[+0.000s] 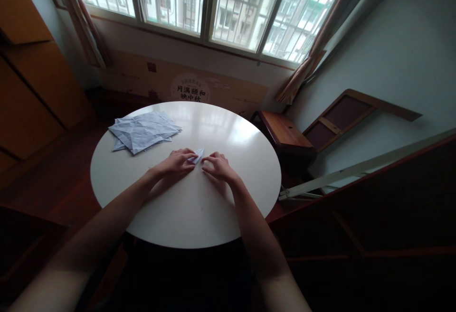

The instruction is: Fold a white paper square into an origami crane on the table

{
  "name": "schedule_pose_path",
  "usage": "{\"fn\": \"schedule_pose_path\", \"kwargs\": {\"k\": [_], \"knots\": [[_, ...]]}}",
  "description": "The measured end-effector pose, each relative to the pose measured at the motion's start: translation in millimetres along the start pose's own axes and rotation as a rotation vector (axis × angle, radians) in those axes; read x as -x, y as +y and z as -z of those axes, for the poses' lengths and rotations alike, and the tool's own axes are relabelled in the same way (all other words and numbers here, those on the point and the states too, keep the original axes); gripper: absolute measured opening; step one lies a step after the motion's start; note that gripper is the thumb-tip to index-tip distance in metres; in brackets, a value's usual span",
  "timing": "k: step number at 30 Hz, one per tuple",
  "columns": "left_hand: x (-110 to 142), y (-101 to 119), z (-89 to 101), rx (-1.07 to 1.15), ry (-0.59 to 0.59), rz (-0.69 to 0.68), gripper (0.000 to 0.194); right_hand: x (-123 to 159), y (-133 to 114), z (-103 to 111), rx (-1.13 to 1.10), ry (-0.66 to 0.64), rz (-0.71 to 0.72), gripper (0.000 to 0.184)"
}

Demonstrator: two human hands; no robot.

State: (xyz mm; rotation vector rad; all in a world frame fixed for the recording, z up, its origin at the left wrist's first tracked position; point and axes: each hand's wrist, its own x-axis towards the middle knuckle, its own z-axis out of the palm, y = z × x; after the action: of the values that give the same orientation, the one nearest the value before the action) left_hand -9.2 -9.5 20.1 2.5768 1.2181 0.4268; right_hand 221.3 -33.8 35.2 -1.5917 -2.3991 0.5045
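Note:
A small folded piece of paper (199, 156), pale and pointed at its upper end, is on the white round table (185, 217). My left hand (178, 161) has its fingers over the paper's left side and holds it. Just to the right, my right hand (219, 166) has bent fingers, with thumb and forefinger apart close to the paper's edge; nothing shows between them. Several creased sheets of paper (144, 130) lie in a loose stack at the table's far left.
Beyond the table, a long cardboard panel (228, 89) with printed characters leans under the barred window (242, 8). A wooden stool (285, 131) stands off the right edge. Wooden cabinets (32, 89) are on the left, and a dark wooden piece (384, 217) is at right.

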Motion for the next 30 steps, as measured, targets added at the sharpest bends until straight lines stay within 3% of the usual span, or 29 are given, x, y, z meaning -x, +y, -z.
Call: {"fn": "schedule_pose_path", "kwargs": {"k": [30], "knots": [[-1.0, -3.2, -1.5, -0.004, 0.003, -0.01, 0.045, 0.3, 1.2, -0.9, 0.009, 0.009, 0.013, 0.039]]}}
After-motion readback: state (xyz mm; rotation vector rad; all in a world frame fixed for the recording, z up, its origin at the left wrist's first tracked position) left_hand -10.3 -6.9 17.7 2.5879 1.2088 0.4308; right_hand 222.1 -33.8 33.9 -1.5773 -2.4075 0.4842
